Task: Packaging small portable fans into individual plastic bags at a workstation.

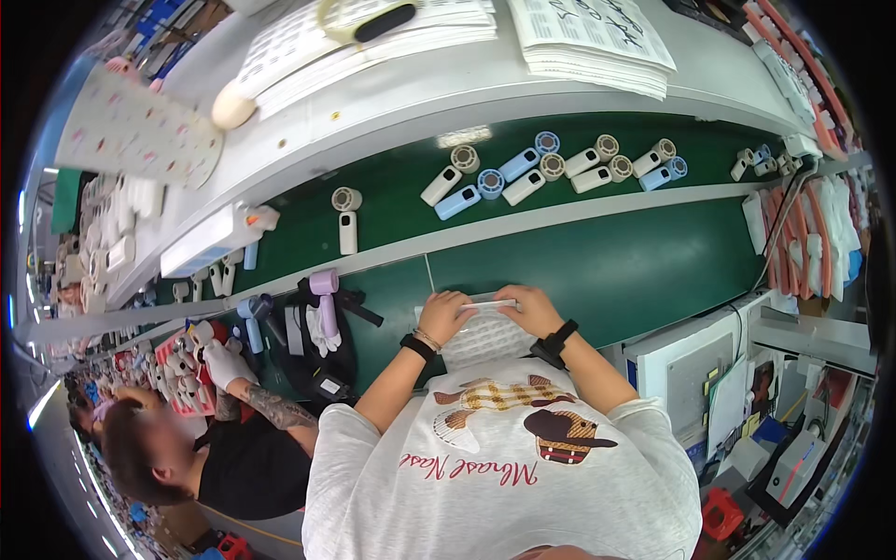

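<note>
My left hand (446,317) and my right hand (532,312) are closed on the upper edge of a whitish sheet (483,338), just in front of my shirt. Rows of small pale marks cover the sheet; whether they are printed or raised, I cannot tell. A narrow white strip along its top runs from one hand to the other. Left of my left arm, a purple handheld fan (325,303) lies on the green bench (560,266), beside a white glove (323,338) and a black bag (313,373).
Several white and blue handheld fans (523,187) lie along the green shelf beyond my hands. Above are paper stacks (597,42) and a patterned cup (140,131). A co-worker's gloved hand (224,362) is at left. Stacked pink trays (803,238) stand at right.
</note>
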The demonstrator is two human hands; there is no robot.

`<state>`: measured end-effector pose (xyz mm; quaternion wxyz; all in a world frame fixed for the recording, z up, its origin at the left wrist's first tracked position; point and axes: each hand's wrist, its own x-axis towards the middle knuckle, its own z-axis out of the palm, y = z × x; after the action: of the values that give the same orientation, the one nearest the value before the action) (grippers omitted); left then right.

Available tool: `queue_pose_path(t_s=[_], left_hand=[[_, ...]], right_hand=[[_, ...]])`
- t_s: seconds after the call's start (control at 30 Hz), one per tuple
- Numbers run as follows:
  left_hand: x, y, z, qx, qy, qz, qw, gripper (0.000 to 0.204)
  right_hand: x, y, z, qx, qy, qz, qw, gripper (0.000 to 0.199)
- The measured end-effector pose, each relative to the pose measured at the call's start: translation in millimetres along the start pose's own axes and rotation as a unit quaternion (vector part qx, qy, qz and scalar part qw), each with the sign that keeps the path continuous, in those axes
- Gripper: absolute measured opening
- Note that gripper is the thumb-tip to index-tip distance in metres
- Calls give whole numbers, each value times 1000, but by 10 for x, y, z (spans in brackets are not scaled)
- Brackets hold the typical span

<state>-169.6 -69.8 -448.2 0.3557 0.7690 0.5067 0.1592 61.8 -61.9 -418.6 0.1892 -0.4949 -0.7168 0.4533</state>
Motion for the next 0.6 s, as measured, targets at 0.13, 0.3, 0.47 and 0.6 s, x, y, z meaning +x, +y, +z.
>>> queue_pose_path(t_s=[0.13,0.3,0.47,0.6], left_hand=[[-83,255,-423,13,28,55,998,19],[-173,547,-913,15,53,96,994,17],[-256,716,-1214,15,86,64,994,21],[-319,735,-1256,0,116,49,992,22]], right_hand=[[-46,-398,-222,84,7,20,996,20],[60,-805,-407,1,107,-193,975,15],[63,-1259,-522,55,82,-57,993,13],[96,-1335,-526,47,94,-78,991,11]])
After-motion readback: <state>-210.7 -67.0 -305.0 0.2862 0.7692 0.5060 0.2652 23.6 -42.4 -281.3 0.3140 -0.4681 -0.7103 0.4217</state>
